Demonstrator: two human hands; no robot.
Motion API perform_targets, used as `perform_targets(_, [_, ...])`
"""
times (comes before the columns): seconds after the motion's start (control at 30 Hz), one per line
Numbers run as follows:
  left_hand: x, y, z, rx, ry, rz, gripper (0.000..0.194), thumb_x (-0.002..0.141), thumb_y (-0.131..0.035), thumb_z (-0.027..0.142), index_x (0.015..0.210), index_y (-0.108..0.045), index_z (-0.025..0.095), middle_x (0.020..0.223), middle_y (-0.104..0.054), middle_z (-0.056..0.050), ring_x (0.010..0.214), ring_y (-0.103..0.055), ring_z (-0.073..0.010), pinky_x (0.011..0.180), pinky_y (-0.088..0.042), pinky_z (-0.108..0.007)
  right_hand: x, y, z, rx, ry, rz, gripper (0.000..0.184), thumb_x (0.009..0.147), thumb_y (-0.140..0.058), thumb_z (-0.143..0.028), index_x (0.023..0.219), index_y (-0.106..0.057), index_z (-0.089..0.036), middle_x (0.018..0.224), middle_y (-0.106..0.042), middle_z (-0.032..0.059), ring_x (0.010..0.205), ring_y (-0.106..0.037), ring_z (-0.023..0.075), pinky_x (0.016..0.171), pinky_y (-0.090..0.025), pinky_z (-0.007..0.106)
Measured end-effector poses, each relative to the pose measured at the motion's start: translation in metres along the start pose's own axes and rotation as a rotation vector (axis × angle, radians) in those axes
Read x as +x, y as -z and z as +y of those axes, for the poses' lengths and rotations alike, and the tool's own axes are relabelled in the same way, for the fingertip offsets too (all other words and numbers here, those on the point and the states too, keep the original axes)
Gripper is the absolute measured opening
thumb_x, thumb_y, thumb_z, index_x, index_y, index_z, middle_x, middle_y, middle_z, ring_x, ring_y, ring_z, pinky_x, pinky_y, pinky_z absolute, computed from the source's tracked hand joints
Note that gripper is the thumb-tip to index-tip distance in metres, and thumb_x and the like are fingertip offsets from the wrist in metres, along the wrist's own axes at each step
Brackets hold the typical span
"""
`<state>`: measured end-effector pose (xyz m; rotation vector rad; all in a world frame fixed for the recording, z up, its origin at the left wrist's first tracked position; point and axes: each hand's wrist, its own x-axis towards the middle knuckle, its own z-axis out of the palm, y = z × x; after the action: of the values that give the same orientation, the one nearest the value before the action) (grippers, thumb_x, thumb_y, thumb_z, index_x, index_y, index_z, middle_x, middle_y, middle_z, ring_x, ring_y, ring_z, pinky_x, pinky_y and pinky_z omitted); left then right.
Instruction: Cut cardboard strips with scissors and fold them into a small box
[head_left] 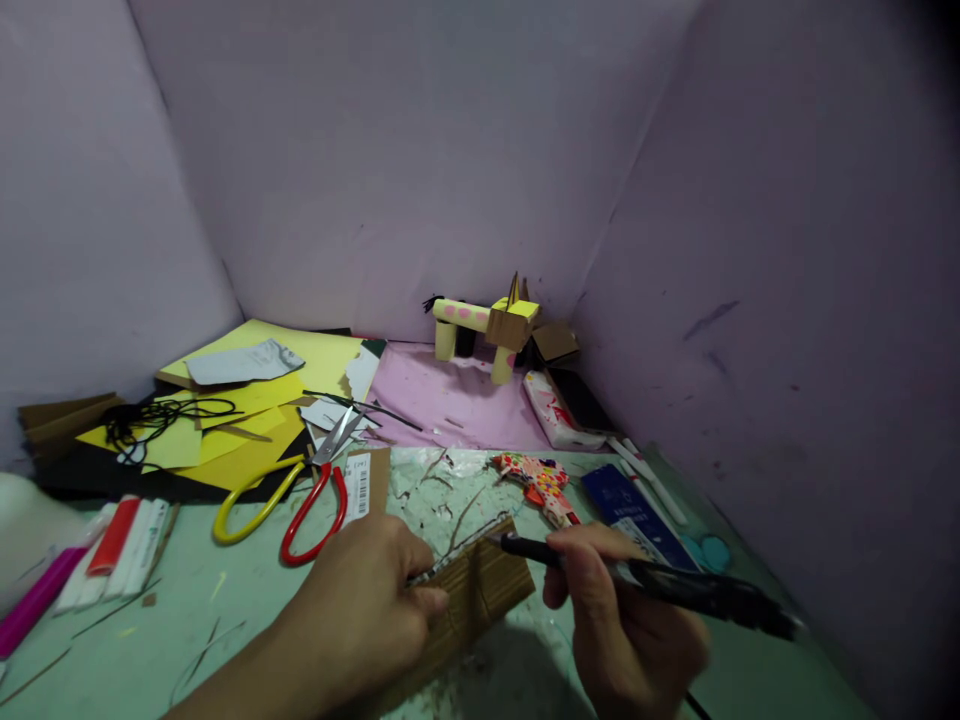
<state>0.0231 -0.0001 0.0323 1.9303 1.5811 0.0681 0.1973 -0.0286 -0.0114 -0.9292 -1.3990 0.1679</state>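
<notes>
In the head view, my left hand (382, 590) is closed on the edge of a brown cardboard strip (476, 590), with the thumb on top. The strip slants up to the right, just over the table. My right hand (622, 620) grips a black pen (675, 585), its tip over the strip's upper right part; whether it touches the cardboard I cannot tell. A faint line shows on the cardboard near the tip. Scissors (319, 480) with one yellow and one red handle lie with blades apart beyond my left hand.
A paper animal (480, 320) stands at the back on pink paper (442, 405). Yellow sheets (255, 450) and black cord (161, 420) lie at left, near several markers (120, 550). A floral glue gun (536, 480) and a dark blue packet (637, 510) lie at right. Walls enclose the table.
</notes>
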Motion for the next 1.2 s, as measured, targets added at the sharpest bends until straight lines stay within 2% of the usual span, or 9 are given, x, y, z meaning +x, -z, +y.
perform_targets(0.13, [0.000, -0.002, 0.000, 0.049, -0.008, -0.008, 0.034, 0.066, -0.052, 0.028, 0.043, -0.027, 0.021, 0.047, -0.033, 0.003, 0.052, -0.040, -0.0159, 0.051, -0.022, -0.032, -0.001, -0.001, 0.002, 0.000, -0.007, -0.042, 0.016, 0.083, -0.051, -0.010, 0.082, -0.063, -0.020, 0.056, -0.057, -0.0040, 0.043, -0.052, 0.0084, 0.045, -0.042, 0.023])
perform_targets(0.37, [-0.001, -0.006, -0.001, 0.103, -0.061, 0.054, 0.031, 0.066, -0.048, 0.028, 0.044, -0.028, 0.021, 0.047, -0.038, 0.001, 0.050, -0.041, -0.0157, 0.051, -0.022, -0.032, -0.004, 0.000, 0.008, -0.022, 0.010, -0.102, 0.014, 0.083, -0.053, -0.009, 0.085, -0.062, -0.019, 0.067, -0.063, -0.0013, 0.045, -0.053, 0.0072, 0.045, -0.043, 0.021])
perform_targets(0.57, [-0.001, -0.011, -0.006, 0.104, -0.070, 0.079, 0.031, 0.067, -0.048, 0.030, 0.044, -0.028, 0.021, 0.049, -0.041, 0.000, 0.052, -0.041, -0.0168, 0.052, -0.022, -0.033, 0.001, 0.003, 0.006, -0.108, -0.016, -0.038, 0.013, 0.084, -0.053, -0.011, 0.081, -0.063, -0.019, 0.065, -0.062, -0.0015, 0.054, -0.058, 0.0097, 0.052, -0.046, 0.022])
perform_targets(0.77, [0.004, -0.016, -0.010, 0.024, -0.093, 0.159, 0.034, 0.063, -0.050, 0.031, 0.041, -0.026, 0.022, 0.043, -0.034, 0.002, 0.047, -0.037, -0.0163, 0.049, -0.021, -0.032, 0.007, 0.008, 0.007, -0.177, 0.003, -0.011, 0.012, 0.083, -0.053, -0.011, 0.079, -0.062, -0.019, 0.056, -0.056, -0.0046, 0.045, -0.052, 0.0070, 0.045, -0.042, 0.020])
perform_targets(0.9, [0.003, -0.011, -0.008, -0.002, -0.059, 0.139, 0.034, 0.062, -0.050, 0.031, 0.040, -0.026, 0.022, 0.044, -0.033, 0.002, 0.048, -0.037, -0.0167, 0.050, -0.021, -0.032, 0.008, 0.010, 0.011, -0.210, 0.016, 0.024, 0.010, 0.083, -0.056, -0.013, 0.080, -0.063, -0.019, 0.056, -0.057, -0.0046, 0.045, -0.052, 0.0072, 0.045, -0.041, 0.020])
perform_targets(1.0, [0.002, -0.007, -0.007, -0.077, -0.034, 0.127, 0.032, 0.060, -0.052, 0.031, 0.038, -0.029, 0.023, 0.044, -0.037, 0.002, 0.048, -0.039, -0.0171, 0.049, -0.021, -0.031, 0.009, 0.011, 0.016, -0.145, -0.048, 0.124, 0.011, 0.086, -0.053, -0.015, 0.084, -0.063, -0.020, 0.053, -0.055, -0.0057, 0.045, -0.052, 0.0076, 0.047, -0.043, 0.021])
perform_targets(1.07, [0.004, -0.005, -0.009, -0.132, -0.022, 0.143, 0.030, 0.059, -0.053, 0.032, 0.038, -0.034, 0.023, 0.044, -0.040, 0.001, 0.048, -0.041, -0.0174, 0.048, -0.021, -0.030, 0.010, 0.009, 0.022, -0.102, -0.150, 0.160, 0.012, 0.087, -0.052, -0.019, 0.091, -0.063, -0.022, 0.057, -0.058, -0.0049, 0.048, -0.055, 0.0094, 0.050, -0.046, 0.023])
perform_targets(1.13, [0.007, -0.004, -0.014, -0.199, -0.020, 0.141, 0.028, 0.060, -0.054, 0.033, 0.039, -0.040, 0.022, 0.043, -0.042, 0.001, 0.047, -0.041, -0.0169, 0.047, -0.022, -0.028, 0.010, 0.006, 0.031, -0.083, -0.242, 0.071, 0.016, 0.086, -0.054, -0.023, 0.099, -0.062, -0.023, 0.071, -0.066, -0.0012, 0.055, -0.060, 0.0123, 0.054, -0.050, 0.026])
perform_targets(1.2, [0.011, -0.002, -0.020, -0.353, -0.028, 0.074, 0.025, 0.060, -0.057, 0.036, 0.041, -0.050, 0.021, 0.045, -0.047, 0.001, 0.047, -0.044, -0.0166, 0.045, -0.024, -0.026, 0.010, 0.002, 0.041, -0.096, -0.259, -0.110, 0.021, 0.085, -0.055, -0.022, 0.104, -0.062, -0.024, 0.092, -0.069, 0.0039, 0.071, -0.066, 0.0170, 0.065, -0.053, 0.031])
